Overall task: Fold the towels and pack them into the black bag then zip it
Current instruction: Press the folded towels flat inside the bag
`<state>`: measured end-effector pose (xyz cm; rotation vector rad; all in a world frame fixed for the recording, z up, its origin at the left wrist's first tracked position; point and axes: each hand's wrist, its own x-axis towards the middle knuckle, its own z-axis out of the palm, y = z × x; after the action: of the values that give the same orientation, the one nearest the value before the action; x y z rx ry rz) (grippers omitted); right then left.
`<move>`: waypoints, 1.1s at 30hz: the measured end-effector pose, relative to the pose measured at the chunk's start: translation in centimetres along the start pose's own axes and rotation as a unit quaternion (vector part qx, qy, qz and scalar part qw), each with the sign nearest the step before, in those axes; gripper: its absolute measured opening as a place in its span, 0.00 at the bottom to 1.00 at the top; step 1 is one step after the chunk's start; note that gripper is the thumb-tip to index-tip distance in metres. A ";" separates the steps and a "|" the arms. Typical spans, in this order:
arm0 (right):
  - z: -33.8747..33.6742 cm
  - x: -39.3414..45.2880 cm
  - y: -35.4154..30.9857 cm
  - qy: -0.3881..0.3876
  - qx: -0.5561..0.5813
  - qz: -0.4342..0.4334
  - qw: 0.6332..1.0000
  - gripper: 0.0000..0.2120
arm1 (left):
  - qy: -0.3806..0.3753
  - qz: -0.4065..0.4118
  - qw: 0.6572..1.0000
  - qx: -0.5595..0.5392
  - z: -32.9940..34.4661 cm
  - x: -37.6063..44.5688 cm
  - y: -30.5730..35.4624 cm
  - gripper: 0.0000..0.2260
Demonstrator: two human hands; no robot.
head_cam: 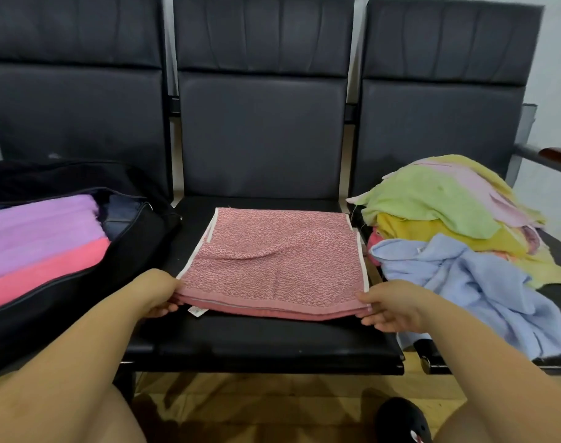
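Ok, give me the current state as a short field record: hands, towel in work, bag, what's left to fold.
left hand: left hand pinches the near left corner of the towel
right hand: right hand pinches the near right corner
towel in work: pink patterned towel with white edging, partly folded, flat on the middle black seat
bag: black zip bag on the left seat, open, holding a folded lilac towel and a folded coral towel
left to fold: loose heap of green, yellow, pink and blue towels on the right seat

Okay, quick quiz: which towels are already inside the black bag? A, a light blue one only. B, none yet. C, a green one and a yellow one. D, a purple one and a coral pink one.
D: the open black bag on the left seat holds a purple towel and a coral pink towel.
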<state>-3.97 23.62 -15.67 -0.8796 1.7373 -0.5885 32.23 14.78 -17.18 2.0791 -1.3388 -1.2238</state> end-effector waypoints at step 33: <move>-4.3 -7.2 -9.5 0.036 0.351 -0.253 0.901 0.15 | -0.032 0.146 0.853 -0.500 -6.4 -9.4 7.3 0.08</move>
<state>-4.15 23.40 -3.02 -0.7739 1.1875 -1.4962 32.02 18.62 -4.19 1.0574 -0.7070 -1.4153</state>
